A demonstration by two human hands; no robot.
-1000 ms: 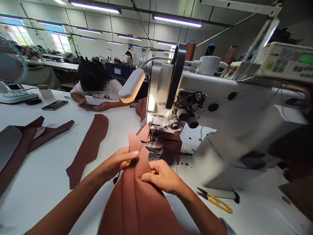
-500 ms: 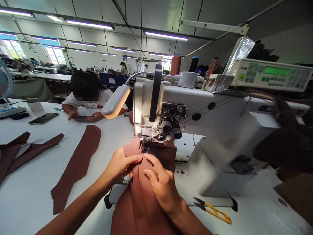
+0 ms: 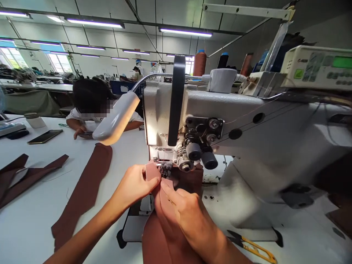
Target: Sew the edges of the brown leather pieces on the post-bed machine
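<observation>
A reddish-brown fabric piece [image 3: 156,238] hangs from the sewing machine [image 3: 247,110] toward me, its upper end at the presser foot [image 3: 165,169]. My left hand [image 3: 137,183] pinches the fabric's left edge between thumb and fingers, with a flap standing up just left of the foot. Close beside it, my right hand [image 3: 191,212] is closed on the fabric right in front of the foot. The two thumbs and fingertips nearly meet there. The needle tip is too small to make out.
Yellow thread snips [image 3: 255,249] lie at the lower right. Cut brown pieces [image 3: 85,187] and a phone [image 3: 45,136] lie on the left of the white table. Across it sits a person [image 3: 92,99] holding a phone. A lamp [image 3: 118,117] hangs left of the machine head.
The view has moved nearer the machine. My left hand has lifted a fabric edge into an upright flap. My right fingers have closed from lying over the fabric to gripping it.
</observation>
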